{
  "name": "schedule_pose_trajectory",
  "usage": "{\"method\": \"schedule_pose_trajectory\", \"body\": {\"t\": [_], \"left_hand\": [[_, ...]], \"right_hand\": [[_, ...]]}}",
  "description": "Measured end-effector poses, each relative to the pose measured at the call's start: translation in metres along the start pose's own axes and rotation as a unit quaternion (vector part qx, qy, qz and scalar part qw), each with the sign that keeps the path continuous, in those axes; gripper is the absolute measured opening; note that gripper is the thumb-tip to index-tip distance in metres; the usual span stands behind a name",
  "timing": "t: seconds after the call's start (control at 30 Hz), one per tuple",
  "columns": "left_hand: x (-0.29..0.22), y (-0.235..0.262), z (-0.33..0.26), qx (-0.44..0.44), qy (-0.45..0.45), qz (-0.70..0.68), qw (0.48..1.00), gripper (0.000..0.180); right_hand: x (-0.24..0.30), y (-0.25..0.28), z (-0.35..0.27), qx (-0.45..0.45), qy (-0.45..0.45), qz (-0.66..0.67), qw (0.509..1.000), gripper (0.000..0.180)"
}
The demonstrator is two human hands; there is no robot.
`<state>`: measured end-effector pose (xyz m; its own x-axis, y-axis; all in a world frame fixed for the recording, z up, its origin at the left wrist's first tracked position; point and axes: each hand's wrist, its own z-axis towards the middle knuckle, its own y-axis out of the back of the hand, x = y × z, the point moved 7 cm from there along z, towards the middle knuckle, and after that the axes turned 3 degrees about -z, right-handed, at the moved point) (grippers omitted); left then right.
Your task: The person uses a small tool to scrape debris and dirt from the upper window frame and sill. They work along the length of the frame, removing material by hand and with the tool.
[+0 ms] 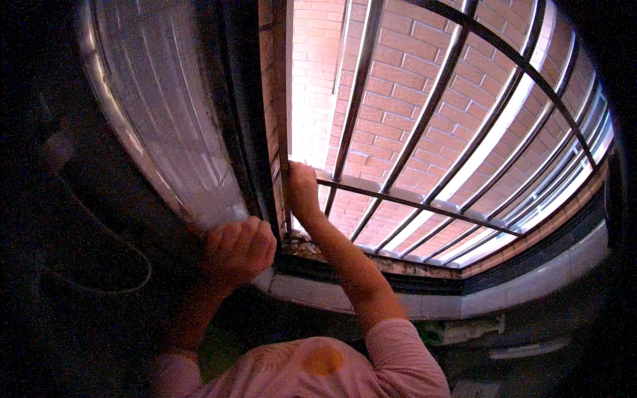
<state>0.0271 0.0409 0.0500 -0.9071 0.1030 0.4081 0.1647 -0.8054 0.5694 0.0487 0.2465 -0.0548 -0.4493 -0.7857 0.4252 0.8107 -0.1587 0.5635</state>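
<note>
To the left, a streaked, greyish window pane [156,113] stands beside a dark upright frame [242,99]. My left hand [242,249] is closed at the lower corner of this window sash, its fingers curled over the edge by the frame. My right arm reaches up through the window opening. At its end my right hand [303,186] is closed against the outer edge of the opening, near the end of a crossbar [411,202] of the metal window bars [434,103]. What its fingers hold, if anything, is hidden.
Beyond the bars rises a brick wall [405,66] in bright light. A dirty, crumbly sill corner [302,247] lies below my right forearm. A pale ledge [424,305] curves along the bottom of the opening. The room around is very dark, with a thin loop of cord [147,268] at left.
</note>
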Motion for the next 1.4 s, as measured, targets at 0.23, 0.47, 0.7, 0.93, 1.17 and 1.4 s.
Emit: {"method": "schedule_pose_trajectory", "body": {"t": [0.23,0.47,0.7,0.93,1.17,1.4], "left_hand": [[-0.001,0.013,0.004,-0.029,-0.019,0.04,0.999,0.012],[0.0,-0.005,-0.002,-0.027,-0.003,-0.003,1.0,0.012],[0.001,-0.001,0.002,-0.038,0.009,0.011,0.999,0.013],[0.007,-0.017,-0.007,0.085,0.041,-0.058,0.994,0.012],[-0.001,-0.01,0.007,0.016,0.063,-0.037,0.997,0.012],[0.015,-0.045,-0.077,0.036,0.052,-0.188,0.98,0.009]], "right_hand": [[-0.027,0.015,-0.006,0.002,0.06,-0.158,0.986,0.006],[-0.018,0.012,-0.008,-0.051,0.048,-0.369,0.927,0.014],[-0.016,0.078,-0.054,-0.001,-0.103,0.03,0.994,0.019],[-0.057,0.151,-0.072,-0.181,-0.266,0.148,0.935,0.026],[-0.073,0.098,-0.042,0.015,-0.063,-0.216,0.974,0.015],[-0.067,0.147,-0.077,-0.016,-0.049,-0.176,0.983,0.024]]}}
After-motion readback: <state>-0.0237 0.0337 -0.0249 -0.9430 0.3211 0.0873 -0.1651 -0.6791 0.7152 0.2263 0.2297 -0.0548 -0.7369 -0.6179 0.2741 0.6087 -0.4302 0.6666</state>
